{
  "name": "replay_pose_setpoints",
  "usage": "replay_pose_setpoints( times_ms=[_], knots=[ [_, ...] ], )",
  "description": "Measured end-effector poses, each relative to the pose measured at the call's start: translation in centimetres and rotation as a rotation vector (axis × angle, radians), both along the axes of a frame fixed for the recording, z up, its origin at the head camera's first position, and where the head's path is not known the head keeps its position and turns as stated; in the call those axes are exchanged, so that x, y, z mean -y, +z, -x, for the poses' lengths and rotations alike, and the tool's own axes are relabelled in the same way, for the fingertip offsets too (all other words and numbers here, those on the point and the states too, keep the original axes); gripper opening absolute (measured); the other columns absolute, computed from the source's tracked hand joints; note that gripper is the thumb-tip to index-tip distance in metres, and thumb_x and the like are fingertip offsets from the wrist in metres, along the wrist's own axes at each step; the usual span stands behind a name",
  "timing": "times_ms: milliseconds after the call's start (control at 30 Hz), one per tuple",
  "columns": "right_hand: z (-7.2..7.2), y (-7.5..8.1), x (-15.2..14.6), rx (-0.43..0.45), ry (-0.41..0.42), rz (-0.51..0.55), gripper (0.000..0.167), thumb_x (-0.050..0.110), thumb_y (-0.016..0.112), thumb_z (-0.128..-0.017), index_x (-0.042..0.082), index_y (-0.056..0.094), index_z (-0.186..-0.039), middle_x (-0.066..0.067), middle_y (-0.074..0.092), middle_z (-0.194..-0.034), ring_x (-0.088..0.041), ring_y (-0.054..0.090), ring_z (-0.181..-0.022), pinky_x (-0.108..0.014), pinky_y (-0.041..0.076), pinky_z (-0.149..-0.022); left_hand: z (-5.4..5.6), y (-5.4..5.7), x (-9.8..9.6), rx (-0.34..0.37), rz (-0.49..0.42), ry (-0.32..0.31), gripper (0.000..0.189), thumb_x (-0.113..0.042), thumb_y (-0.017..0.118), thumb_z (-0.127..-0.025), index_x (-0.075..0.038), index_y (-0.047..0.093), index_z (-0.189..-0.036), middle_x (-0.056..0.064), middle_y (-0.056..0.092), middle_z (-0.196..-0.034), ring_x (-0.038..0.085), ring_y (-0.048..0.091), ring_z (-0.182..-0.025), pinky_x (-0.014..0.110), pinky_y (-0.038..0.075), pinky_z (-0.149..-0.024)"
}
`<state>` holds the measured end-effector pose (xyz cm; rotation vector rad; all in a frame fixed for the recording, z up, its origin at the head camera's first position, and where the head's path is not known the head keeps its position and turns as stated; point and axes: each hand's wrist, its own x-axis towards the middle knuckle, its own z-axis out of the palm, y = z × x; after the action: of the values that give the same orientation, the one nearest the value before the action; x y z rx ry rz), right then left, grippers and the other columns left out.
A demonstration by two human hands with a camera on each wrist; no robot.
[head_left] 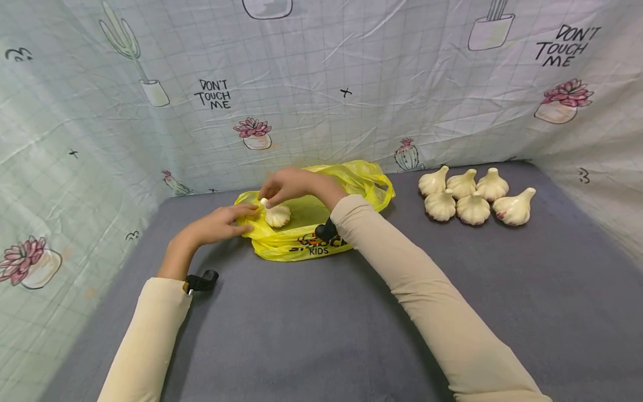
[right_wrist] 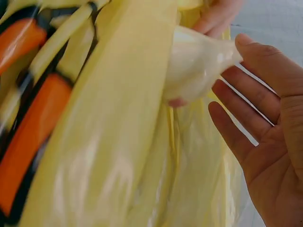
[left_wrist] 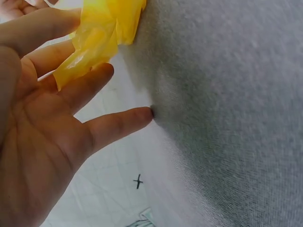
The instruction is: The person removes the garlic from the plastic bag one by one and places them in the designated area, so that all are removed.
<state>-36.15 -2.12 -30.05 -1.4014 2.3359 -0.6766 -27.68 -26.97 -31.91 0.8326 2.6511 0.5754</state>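
Observation:
My right hand (head_left: 290,184) reaches over the yellow plastic bag (head_left: 281,252) and pinches a cream garlic bulb (head_left: 278,216) by its stem. The bulb sits within the bag's mouth; in the right wrist view the yellow plastic hides part of the garlic bulb (right_wrist: 191,66), whose stem meets the thumb tip. At the bag's left end, my left hand (head_left: 216,226) holds the edge between thumb and fingers. A fold of the bag (left_wrist: 97,42) lies across those fingers in the left wrist view, and the little finger stretches down to the grey cloth.
Several garlic bulbs (head_left: 472,207) stand grouped on the grey tabletop (head_left: 301,324) at the right. One garlic bulb (head_left: 513,207) lies tilted at the group's right end. Behind the bag rises a printed cloth backdrop (head_left: 311,128), which also runs along the left side.

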Motion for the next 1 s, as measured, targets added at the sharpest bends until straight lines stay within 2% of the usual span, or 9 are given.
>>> replay_pose_setpoints(
  times_ms=[167,367,500,767,1000],
  knots=[
    [0.1,0.2,0.7,-0.011,-0.001,-0.006,0.025,0.019,0.066,-0.101,0.008,0.074,-0.122,-0.005,0.074,-0.119,-0.014,0.068,-0.109,-0.024,0.051,-0.093,0.1,0.2,-0.3,-0.011,0.019,-0.002,0.049,-0.026,0.058,-0.105,-0.001,0.052,-0.147,0.019,0.039,-0.159,0.044,0.028,-0.148,0.063,0.026,-0.117],
    [-0.2,0.7,0.2,-0.010,-0.011,0.022,0.021,0.019,0.068,-0.100,0.008,0.075,-0.116,-0.006,0.074,-0.114,-0.015,0.069,-0.106,-0.024,0.052,-0.091,0.0,0.3,-0.3,-0.027,0.036,-0.001,0.049,-0.024,0.058,-0.105,0.001,0.052,-0.147,0.020,0.039,-0.159,0.044,0.027,-0.149,0.063,0.024,-0.118],
    [-0.7,1.1,-0.8,-0.025,-0.004,0.064,0.019,0.018,0.070,-0.099,0.006,0.074,-0.113,-0.008,0.075,-0.112,-0.016,0.070,-0.106,-0.024,0.052,-0.091,0.0,0.2,-0.4,-0.042,0.045,-0.017,0.046,-0.023,0.058,-0.105,0.001,0.054,-0.145,0.020,0.040,-0.158,0.044,0.029,-0.148,0.062,0.025,-0.118],
    [-1.9,2.0,-3.4,-0.096,0.021,0.078,0.019,0.021,0.067,-0.101,0.007,0.074,-0.111,-0.006,0.077,-0.107,-0.015,0.072,-0.100,-0.025,0.054,-0.090,-0.1,0.4,-0.9,-0.064,0.048,-0.025,0.043,-0.022,0.057,-0.105,-0.001,0.057,-0.143,0.019,0.042,-0.157,0.044,0.032,-0.147,0.063,0.030,-0.115],
    [-3.0,2.8,-5.4,-0.137,-0.006,0.100,0.017,0.023,0.068,-0.100,0.010,0.075,-0.109,-0.002,0.077,-0.106,-0.013,0.072,-0.099,-0.027,0.054,-0.090,-0.2,0.2,-0.7,-0.063,0.048,-0.019,0.041,-0.021,0.057,-0.105,-0.001,0.058,-0.142,0.018,0.041,-0.158,0.043,0.031,-0.147,0.062,0.029,-0.115]
  ],
)
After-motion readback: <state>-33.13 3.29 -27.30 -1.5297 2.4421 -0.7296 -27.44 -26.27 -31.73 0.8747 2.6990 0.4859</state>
